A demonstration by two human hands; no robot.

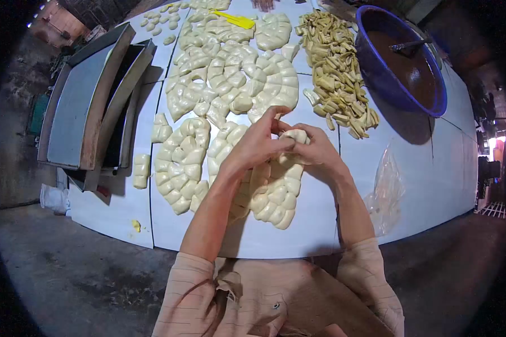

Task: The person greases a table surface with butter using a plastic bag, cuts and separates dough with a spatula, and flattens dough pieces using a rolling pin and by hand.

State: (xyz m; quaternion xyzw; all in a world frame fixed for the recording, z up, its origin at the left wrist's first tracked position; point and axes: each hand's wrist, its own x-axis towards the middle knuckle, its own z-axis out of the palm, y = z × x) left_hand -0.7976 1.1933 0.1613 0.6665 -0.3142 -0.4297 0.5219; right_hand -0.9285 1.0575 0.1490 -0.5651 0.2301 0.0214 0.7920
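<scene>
Between my two hands a small piece of pale dough (296,136) is pinched, held above the dough on the table. My left hand (260,140) curls at its left side, with the thumb and fingers closed in on it. From the right, my right hand (319,150) is closed around the same piece; its fingertips are partly hidden. Below and around the hands lie glossy dough pieces (181,163) packed in rounded clusters. More dough clusters (230,73) cover the table beyond my hands.
Sliced, yellowish banana-like pieces (334,73) are heaped right of the dough. A purple basin (371,73) holds brown paste and a dark-handled tool. Metal trays (78,106) stack at left. A yellow scraper (235,20) lies far back, near another person's hand (262,4). A plastic bag (387,194) lies right.
</scene>
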